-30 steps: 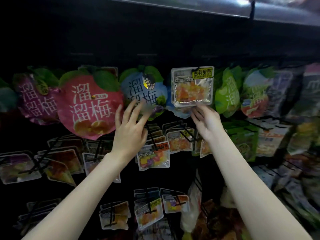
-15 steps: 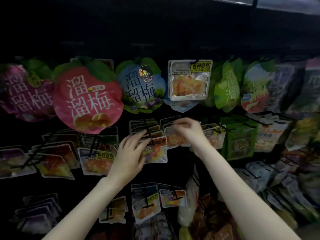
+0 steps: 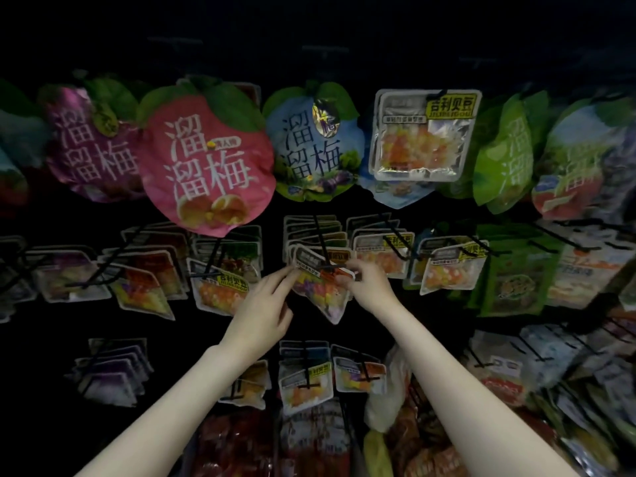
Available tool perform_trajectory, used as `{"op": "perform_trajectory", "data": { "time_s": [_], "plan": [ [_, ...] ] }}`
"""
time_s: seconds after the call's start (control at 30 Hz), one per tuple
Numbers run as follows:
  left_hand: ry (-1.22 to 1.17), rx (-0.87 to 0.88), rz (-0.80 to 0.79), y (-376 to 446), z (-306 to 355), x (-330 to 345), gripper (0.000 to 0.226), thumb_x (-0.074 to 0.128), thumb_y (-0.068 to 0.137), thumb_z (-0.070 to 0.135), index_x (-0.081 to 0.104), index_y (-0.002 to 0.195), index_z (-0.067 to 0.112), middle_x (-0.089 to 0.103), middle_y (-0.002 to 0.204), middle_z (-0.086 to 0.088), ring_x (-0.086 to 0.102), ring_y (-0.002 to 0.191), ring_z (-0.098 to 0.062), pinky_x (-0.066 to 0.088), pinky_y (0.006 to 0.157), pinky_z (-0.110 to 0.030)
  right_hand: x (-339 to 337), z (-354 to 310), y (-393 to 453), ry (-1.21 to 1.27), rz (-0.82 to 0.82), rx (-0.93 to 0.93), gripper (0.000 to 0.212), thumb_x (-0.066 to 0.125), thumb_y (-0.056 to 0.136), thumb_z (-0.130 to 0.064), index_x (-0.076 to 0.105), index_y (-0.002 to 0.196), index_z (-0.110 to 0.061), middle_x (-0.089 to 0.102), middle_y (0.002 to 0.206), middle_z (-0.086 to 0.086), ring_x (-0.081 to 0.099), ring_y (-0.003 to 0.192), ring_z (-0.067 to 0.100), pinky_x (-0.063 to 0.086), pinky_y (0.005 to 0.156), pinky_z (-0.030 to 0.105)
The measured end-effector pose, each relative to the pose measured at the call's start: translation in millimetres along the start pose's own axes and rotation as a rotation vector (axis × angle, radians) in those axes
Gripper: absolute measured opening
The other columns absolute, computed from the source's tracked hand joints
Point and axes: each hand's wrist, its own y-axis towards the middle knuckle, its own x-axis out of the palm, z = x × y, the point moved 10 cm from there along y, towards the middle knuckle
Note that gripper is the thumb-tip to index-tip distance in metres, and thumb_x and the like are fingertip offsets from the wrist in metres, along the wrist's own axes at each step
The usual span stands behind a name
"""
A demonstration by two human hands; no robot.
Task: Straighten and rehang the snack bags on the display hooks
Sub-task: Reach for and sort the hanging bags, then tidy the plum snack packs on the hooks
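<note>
Both hands up on the middle row: left hand (image 3: pixel 263 306) pinching the upper left corner of a tilted jelly-bean bag (image 3: pixel 321 287), right hand (image 3: pixel 370 287) pinching its top right edge, right at the tip of the black hook (image 3: pixel 321 246). Bag hanging crooked, one corner drooping down, and honestly can't tell if the hole is on the hook or just off it. Looks like mid-rehang on this one. Just right of that bag, two neighbours (image 3: pixel 451 266) sitting on their hooks but a bit skewed. Left of it, an orange-filled bag (image 3: pixel 220 287) and a wedge-shaped one (image 3: pixel 144 292) leaning hard, so plenty left there by the look of it. Above it, the big plum bags, pink (image 3: pixel 206 160) and blue (image 3: pixel 315 142), plus a clear square bag (image 3: pixel 423 136), hanging fairly neat. Below it, more small packs (image 3: pixel 306 380) on hooks, some slumped. Dark peg wall behind everything, dim light, no counter anywhere, just rows of hooks and loose stock heaped at the bottom.
</note>
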Motion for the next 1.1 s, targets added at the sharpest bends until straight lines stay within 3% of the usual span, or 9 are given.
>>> {"op": "perform_trajectory", "data": {
  "time_s": [0.07,0.13,0.23,0.37,0.53,0.77,0.83,0.97,1.1],
  "plan": [
    [-0.017,0.003,0.055,-8.5,-3.2,-4.4,0.054,0.049,0.092,0.010,0.032,0.142,0.020,0.032,0.147,0.002,0.027,0.136,-0.016,0.020,0.108,-0.022,-1.1,-3.2,-2.2,-0.023,-0.028,-0.049,0.006,0.055,0.093,-0.012,0.060,0.091,-0.008,0.055,0.084,0.000,0.049,0.085,0.016,0.032,0.057,0.016],
    [-0.018,0.016,0.076,-19.3,-7.4,-5.9,0.050,0.052,0.090,0.006,0.041,0.138,0.016,0.042,0.139,-0.001,0.037,0.128,-0.017,0.031,0.105,-0.027,-2.2,-6.5,-7.3,-0.044,-0.052,-0.118,0.016,0.055,0.092,-0.011,0.051,0.076,-0.014,0.049,0.072,-0.006,0.047,0.076,0.016,0.031,0.057,0.011],
    [-0.020,0.016,0.113,-36.6,-15.4,-10.2,0.043,0.046,0.091,0.017,0.045,0.133,0.014,0.050,0.130,-0.003,0.045,0.118,-0.016,0.042,0.096,-0.034,4.7,-8.2,-25.2,-0.017,-0.122,-0.195,0.011,0.058,0.092,-0.016,0.055,0.081,-0.012,0.058,0.075,-0.001,0.055,0.073,0.015,0.034,0.060,0.018],
    [-0.144,-0.043,0.115,-44.7,-22.5,-13.8,0.038,0.048,0.096,0.022,0.045,0.133,0.016,0.046,0.124,0.010,0.044,0.113,-0.005,0.035,0.094,-0.018,45.6,-38.1,-51.8,-0.099,-0.273,-0.347,0.007,0.054,0.094,-0.022,0.055,0.088,-0.019,0.062,0.074,0.003,0.055,0.066,0.011,0.034,0.059,0.025],
    [-0.286,-0.202,0.065,-59.3,-50.9,-24.3,0.016,0.055,0.092,0.019,0.065,0.105,0.017,0.065,0.090,0.008,0.062,0.083,-0.004,0.050,0.072,-0.020,87.9,-70.6,-55.7,-0.049,-0.313,-0.379,0.007,0.052,0.095,-0.023,0.056,0.089,-0.023,0.059,0.070,-0.001,0.053,0.061,0.011,0.035,0.056,0.023],
    [-0.283,-0.384,0.058,-106.8,-112.4,-47.9,0.012,0.059,0.089,0.011,0.067,0.097,0.011,0.062,0.084,0.015,0.058,0.078,0.006,0.043,0.067,-0.004,102.2,-83.8,-37.4,0.217,-0.157,-0.241,0.007,0.058,0.092,-0.021,0.062,0.097,-0.018,0.062,0.092,-0.010,0.056,0.086,-0.003,0.043,0.071,0.006],
    [-0.251,-0.449,0.109,-116.1,-130.2,-61.1,0.011,0.059,0.089,0.012,0.067,0.097,0.012,0.062,0.085,0.011,0.057,0.078,0.003,0.042,0.065,-0.004,120.0,-93.3,-38.1,0.190,-0.220,-0.254,0.010,0.059,0.091,-0.024,0.061,0.100,-0.019,0.063,0.096,-0.009,0.058,0.089,0.000,0.047,0.077,0.014],
    [-0.311,-0.507,0.146,-122.5,-155.1,-78.4,0.010,0.059,0.090,0.015,0.065,0.097,0.015,0.065,0.090,0.003,0.060,0.082,0.000,0.043,0.065,-0.007,179.4,-110.0,-52.1,0.115,-0.491,-0.224,0.049,0.062,0.087,-0.038,0.046,0.129,-0.018,0.054,0.124,-0.007,0.050,0.113,0.007,0.044,0.091,0.025],
    [-0.366,-0.523,0.188,-119.5,-174.5,-92.3,0.008,0.060,0.088,0.011,0.063,0.088,0.018,0.066,0.085,0.000,0.063,0.075,-0.013,0.046,0.063,-0.019,209.8,-144.2,-48.2,0.238,-0.501,-0.221,0.026,0.060,0.091,-0.018,0.059,0.115,-0.009,0.064,0.113,0.006,0.057,0.089,0.006,0.040,0.073,0.010]
  ]
}}
